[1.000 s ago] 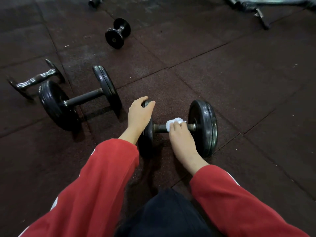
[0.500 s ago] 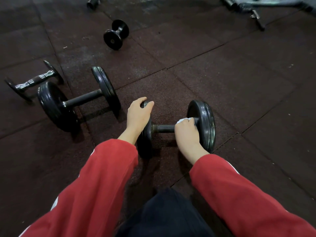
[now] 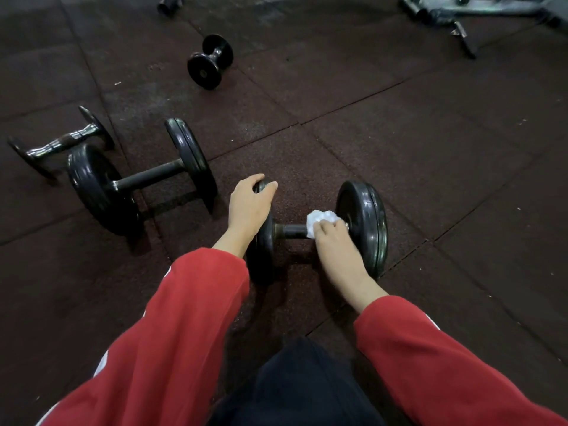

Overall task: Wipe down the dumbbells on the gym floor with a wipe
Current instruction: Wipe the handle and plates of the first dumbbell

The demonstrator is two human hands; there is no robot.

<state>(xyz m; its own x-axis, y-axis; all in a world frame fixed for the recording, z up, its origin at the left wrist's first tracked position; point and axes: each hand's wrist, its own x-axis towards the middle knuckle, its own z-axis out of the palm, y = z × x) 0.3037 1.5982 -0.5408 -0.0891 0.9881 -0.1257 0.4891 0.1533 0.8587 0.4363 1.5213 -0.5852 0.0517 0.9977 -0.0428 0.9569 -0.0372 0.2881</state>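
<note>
A black dumbbell (image 3: 365, 222) lies on the dark rubber floor just in front of me. My left hand (image 3: 247, 207) grips the top of its left plate, fingers curled over the rim. My right hand (image 3: 335, 241) holds a crumpled white wipe (image 3: 318, 221) against the right end of the bar, close to the right plate. A larger black dumbbell (image 3: 147, 176) lies to the left, a chrome-handled one (image 3: 58, 144) behind it, and a small black one (image 3: 209, 61) farther back.
Grey metal gym equipment (image 3: 461, 13) stands at the top right. Another dark piece (image 3: 167, 6) pokes in at the top edge. The floor (image 3: 430, 133) is made of dark rubber tiles. My black-clad knee (image 3: 295, 385) is at the bottom.
My right hand slid with the wipe along the bar, first right toward the plate, then a little back left, so the wipe shows again. My left hand has stayed on the left plate.
</note>
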